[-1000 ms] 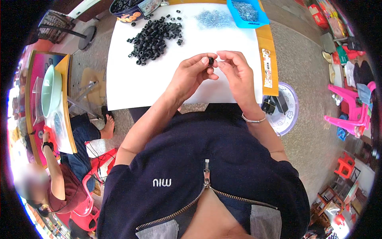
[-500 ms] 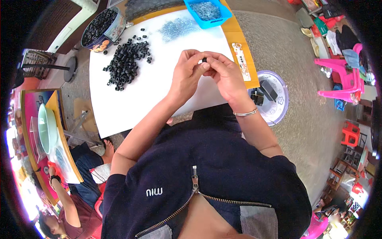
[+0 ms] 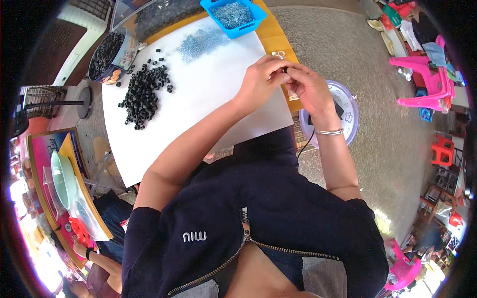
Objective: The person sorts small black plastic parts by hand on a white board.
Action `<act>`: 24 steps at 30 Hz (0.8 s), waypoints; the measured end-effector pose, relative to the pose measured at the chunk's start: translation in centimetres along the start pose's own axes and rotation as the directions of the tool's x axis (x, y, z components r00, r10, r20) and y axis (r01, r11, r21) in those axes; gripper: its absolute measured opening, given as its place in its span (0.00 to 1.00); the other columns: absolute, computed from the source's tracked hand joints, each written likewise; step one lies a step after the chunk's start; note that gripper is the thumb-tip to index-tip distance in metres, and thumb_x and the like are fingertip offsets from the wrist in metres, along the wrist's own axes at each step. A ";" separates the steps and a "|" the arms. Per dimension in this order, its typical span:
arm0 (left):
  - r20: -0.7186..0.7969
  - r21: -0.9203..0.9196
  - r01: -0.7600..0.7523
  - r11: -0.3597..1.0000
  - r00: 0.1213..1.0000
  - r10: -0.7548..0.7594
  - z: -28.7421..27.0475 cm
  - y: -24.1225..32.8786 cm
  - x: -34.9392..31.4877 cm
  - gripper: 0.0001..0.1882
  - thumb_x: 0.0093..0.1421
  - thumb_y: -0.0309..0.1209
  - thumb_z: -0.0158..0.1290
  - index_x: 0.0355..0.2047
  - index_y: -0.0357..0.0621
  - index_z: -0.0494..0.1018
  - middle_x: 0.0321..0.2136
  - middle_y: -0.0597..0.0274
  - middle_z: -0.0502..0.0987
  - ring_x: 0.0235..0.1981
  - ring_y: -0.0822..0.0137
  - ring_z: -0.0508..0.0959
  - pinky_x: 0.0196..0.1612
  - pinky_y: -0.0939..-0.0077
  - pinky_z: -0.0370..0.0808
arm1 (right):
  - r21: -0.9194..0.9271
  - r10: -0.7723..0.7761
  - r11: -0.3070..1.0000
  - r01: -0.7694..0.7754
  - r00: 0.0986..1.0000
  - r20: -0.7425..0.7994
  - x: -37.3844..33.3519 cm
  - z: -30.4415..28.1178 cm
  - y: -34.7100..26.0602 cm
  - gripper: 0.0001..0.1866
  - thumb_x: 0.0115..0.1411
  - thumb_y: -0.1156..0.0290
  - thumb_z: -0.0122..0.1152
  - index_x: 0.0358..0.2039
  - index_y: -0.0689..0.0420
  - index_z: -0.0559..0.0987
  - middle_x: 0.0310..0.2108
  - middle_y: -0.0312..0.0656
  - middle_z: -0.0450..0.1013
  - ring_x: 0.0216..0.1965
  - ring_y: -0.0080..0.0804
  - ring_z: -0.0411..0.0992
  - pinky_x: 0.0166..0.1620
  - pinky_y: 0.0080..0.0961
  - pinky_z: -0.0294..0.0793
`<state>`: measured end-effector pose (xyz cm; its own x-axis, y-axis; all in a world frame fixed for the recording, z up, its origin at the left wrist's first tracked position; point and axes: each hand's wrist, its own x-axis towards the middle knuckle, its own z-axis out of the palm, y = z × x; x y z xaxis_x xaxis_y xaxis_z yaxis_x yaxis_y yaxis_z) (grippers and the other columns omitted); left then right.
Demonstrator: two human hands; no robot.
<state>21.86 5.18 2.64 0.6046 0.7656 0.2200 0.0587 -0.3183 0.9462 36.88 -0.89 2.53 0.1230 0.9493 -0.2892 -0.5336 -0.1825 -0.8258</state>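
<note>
My left hand [image 3: 259, 83] and my right hand [image 3: 312, 90] meet over the right side of a white sheet [image 3: 198, 109] on the table. Between their pinched fingertips is a small black part [image 3: 285, 70], mostly covered by the fingers. A loose pile of small black hollow cylinders [image 3: 144, 94] lies on the sheet to the left. Tiny bluish translucent bits [image 3: 201, 42] are spread at its far side. More such bits fill a bright blue plastic basket [image 3: 232, 34] at the far edge.
A patterned tub [image 3: 107, 54] full of black cylinders stands at the far left. A purple-rimmed basin [image 3: 352, 116] with dark objects sits beyond the table's right edge. Pink stools [image 3: 422, 79] stand farther right. At lower left, another person's arm [image 3: 102, 263] reaches toward a side table.
Both hands have moved right, still pinching the small black part together. The view has shifted, so the table and pile appear farther left. The other person's arm is lower.
</note>
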 end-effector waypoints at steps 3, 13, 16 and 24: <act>-0.062 -0.042 -0.089 0.995 0.994 0.086 1.0 -1.4 2.5 0.15 0.51 0.21 0.57 0.41 0.41 0.75 0.32 0.56 0.75 0.31 0.65 0.76 0.35 0.74 0.73 | -0.007 -0.021 1.000 0.022 1.000 0.020 2.1 -1.4 -1.1 0.12 0.58 0.74 0.57 0.42 0.67 0.74 0.30 0.39 0.74 0.29 0.23 0.70 0.34 0.19 0.70; -0.219 0.088 0.016 0.996 0.976 0.004 0.9 -3.8 7.6 0.17 0.50 0.24 0.60 0.42 0.38 0.74 0.43 0.52 0.71 0.40 0.61 0.78 0.41 0.71 0.77 | -0.303 -0.097 0.947 0.103 0.995 0.037 8.8 -3.2 -3.4 0.12 0.56 0.74 0.59 0.40 0.64 0.75 0.34 0.40 0.74 0.34 0.25 0.73 0.39 0.21 0.74; -0.229 0.188 0.016 0.982 0.973 0.028 0.7 -5.0 8.2 0.14 0.49 0.25 0.61 0.37 0.38 0.76 0.43 0.49 0.71 0.40 0.58 0.77 0.40 0.70 0.77 | -0.420 -0.149 0.892 0.169 0.986 0.082 9.8 -3.4 -3.3 0.12 0.55 0.73 0.60 0.39 0.64 0.77 0.33 0.40 0.75 0.33 0.25 0.74 0.38 0.21 0.74; -0.255 0.456 -0.052 0.889 0.949 0.186 0.8 -6.8 8.7 0.10 0.46 0.23 0.60 0.32 0.38 0.77 0.42 0.49 0.72 0.41 0.52 0.75 0.43 0.67 0.74 | -0.721 -0.245 0.639 0.268 0.959 0.140 11.2 -3.5 -3.0 0.11 0.52 0.70 0.60 0.36 0.59 0.79 0.30 0.37 0.77 0.31 0.23 0.75 0.37 0.20 0.74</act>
<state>27.34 13.51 -2.05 0.3823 0.8094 0.4456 0.3826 -0.5777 0.7210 42.75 9.38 0.09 0.1312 0.9913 -0.0077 0.2947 -0.0464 -0.9545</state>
